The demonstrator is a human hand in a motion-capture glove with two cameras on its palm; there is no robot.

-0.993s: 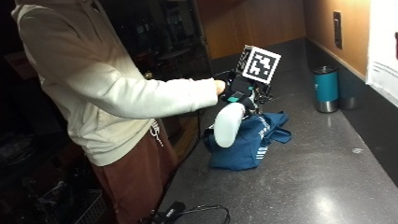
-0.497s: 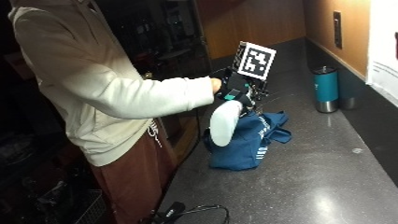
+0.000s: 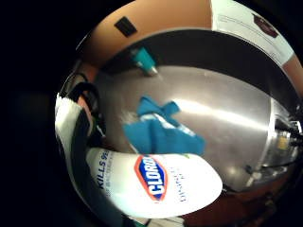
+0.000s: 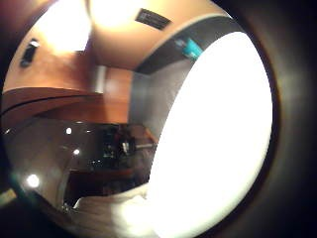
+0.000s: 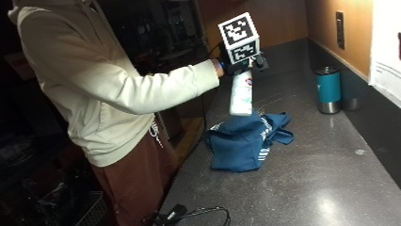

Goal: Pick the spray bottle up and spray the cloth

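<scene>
In the outside view the gloved right hand point(image 5: 241, 66) grips the neck of a white spray bottle point(image 5: 240, 94) and holds it upright in the air, above the near left part of the cloth. The blue cloth point(image 5: 245, 136) lies crumpled on the dark counter point(image 5: 313, 179). From the little finger side palm view the bottle point(image 3: 156, 182) with its red and blue label is close to the palm, and the cloth point(image 3: 163, 130) lies on the counter beyond it. The thumb side palm view is largely filled by the bright white bottle point(image 4: 213, 134).
A teal tumbler point(image 5: 328, 89) stands at the back of the counter near the wall, also seen as a teal tumbler point(image 3: 143, 61) in the palm view. A black cable point(image 5: 194, 214) lies at the counter's near end. A white paper point(image 5: 385, 47) hangs on the wall.
The hand has lifted the bottle a little higher and brought it more upright over the cloth. The cloth has not moved.
</scene>
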